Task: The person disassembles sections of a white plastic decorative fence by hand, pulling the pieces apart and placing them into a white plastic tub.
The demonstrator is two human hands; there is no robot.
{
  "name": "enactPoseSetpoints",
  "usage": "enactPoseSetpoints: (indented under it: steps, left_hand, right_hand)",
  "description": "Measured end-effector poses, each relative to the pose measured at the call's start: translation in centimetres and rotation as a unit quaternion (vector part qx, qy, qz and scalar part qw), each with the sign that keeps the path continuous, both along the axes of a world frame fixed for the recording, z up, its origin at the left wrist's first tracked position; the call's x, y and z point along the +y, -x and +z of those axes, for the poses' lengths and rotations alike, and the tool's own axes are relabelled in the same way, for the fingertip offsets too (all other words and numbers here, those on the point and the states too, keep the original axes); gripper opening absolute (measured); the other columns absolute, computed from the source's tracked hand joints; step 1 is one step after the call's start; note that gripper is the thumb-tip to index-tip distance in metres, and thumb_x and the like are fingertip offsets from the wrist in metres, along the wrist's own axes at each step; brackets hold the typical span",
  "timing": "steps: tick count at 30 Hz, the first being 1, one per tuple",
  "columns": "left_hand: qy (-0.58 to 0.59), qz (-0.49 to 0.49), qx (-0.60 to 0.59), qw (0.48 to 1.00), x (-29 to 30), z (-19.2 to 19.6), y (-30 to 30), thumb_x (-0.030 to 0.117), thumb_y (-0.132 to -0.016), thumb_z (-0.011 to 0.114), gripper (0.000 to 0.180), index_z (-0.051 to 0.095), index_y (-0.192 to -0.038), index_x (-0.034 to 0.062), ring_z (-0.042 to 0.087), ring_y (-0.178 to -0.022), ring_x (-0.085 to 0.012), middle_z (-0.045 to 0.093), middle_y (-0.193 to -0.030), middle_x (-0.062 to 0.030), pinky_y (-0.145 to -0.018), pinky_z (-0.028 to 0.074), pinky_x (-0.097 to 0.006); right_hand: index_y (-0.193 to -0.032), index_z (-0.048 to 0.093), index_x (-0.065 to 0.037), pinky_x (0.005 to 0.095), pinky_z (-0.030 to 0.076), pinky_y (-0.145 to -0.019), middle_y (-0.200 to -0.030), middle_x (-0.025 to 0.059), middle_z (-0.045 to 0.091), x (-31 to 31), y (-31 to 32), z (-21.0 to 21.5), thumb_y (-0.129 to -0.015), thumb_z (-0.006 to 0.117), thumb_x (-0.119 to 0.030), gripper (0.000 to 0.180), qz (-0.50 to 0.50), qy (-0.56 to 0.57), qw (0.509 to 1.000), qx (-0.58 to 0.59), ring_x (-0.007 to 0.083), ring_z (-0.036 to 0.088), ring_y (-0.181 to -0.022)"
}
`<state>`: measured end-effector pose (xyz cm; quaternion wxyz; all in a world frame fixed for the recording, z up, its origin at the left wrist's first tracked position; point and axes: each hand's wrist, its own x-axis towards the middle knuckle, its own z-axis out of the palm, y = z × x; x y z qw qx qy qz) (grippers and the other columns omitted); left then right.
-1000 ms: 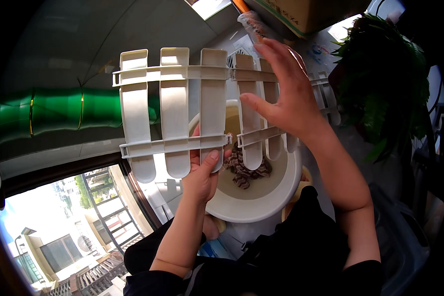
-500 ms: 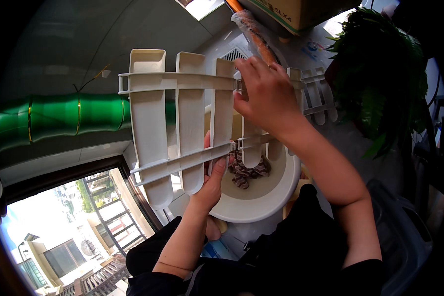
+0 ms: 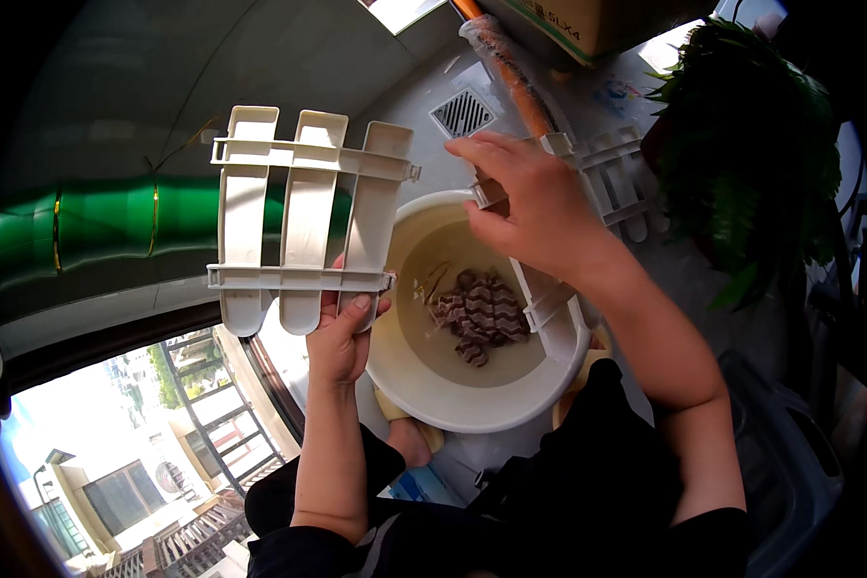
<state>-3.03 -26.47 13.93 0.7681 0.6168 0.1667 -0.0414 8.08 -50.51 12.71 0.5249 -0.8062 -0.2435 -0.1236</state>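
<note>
A white left picket section [image 3: 310,217] is held by the left hand [image 3: 339,335], its lower right slat pinched between thumb and fingers. A wavy-striped cloth [image 3: 482,313] is seen inside a basin [image 3: 486,412]. The right picket section [image 3: 553,323], tilted over the basin's right side, is grasped by the curled right hand [image 3: 544,197]. Parting the sections seems in hand; next, steady support of both is probably called for.

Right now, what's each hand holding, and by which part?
Left hand: white picket-fence panel, by its right slat's lower end. Right hand: second panel, near its upper end; exact grip hidden.
</note>
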Motion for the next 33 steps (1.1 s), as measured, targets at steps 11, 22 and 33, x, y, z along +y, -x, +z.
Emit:
enactPoseSetpoints:
  steps: [11, 22, 33]
  left_hand:
    - [0.127, 0.02, 0.163, 0.978, -0.5, -3.1, 2.0, -0.008, -0.075, 0.057, 0.056, 0.042, -0.129, 0.0031, 0.054, -0.105, -0.0262, 0.051, -0.122, -0.0089, -0.078, 0.053, -0.036]
    - [-0.011, -0.08, 0.329, 0.941, 6.2, -6.4, 8.1, -0.009, -0.066, 0.058, 0.052, 0.05, -0.117, -0.0027, 0.062, -0.087, -0.0237, 0.06, -0.107, -0.0116, -0.068, 0.055, -0.035]
    - [-0.123, -0.17, 0.393, 0.895, 4.1, -10.2, 5.2, 0.006, -0.075, 0.059, 0.041, 0.052, -0.114, -0.0023, 0.06, -0.093, -0.0229, 0.059, -0.109, -0.0121, -0.077, 0.053, -0.036]
  right_hand:
    - [-0.108, 0.057, -0.011, 0.0358, 0.044, -0.082, -0.107, 0.0068, 0.057, -0.2, 2.6, -0.6, -0.065, 0.067, -0.008, 0.044, -0.03, -0.025, 0.999, -0.012, 0.0257, 0.056, -0.096]
    - [-0.108, 0.059, -0.011, 0.0337, 0.044, -0.08, -0.105, 0.0074, 0.057, -0.2, 3.0, -1.5, -0.064, 0.068, -0.008, 0.045, -0.045, -0.001, 0.998, -0.038, 0.025, 0.056, -0.094]
    - [-0.11, 0.056, -0.013, 0.0362, 0.039, -0.084, -0.106, 0.0047, 0.056, 1.3, 3.7, -2.1, -0.066, 0.069, -0.014, 0.046, -0.017, 0.031, 0.999, -0.036, 0.0223, 0.054, -0.097]
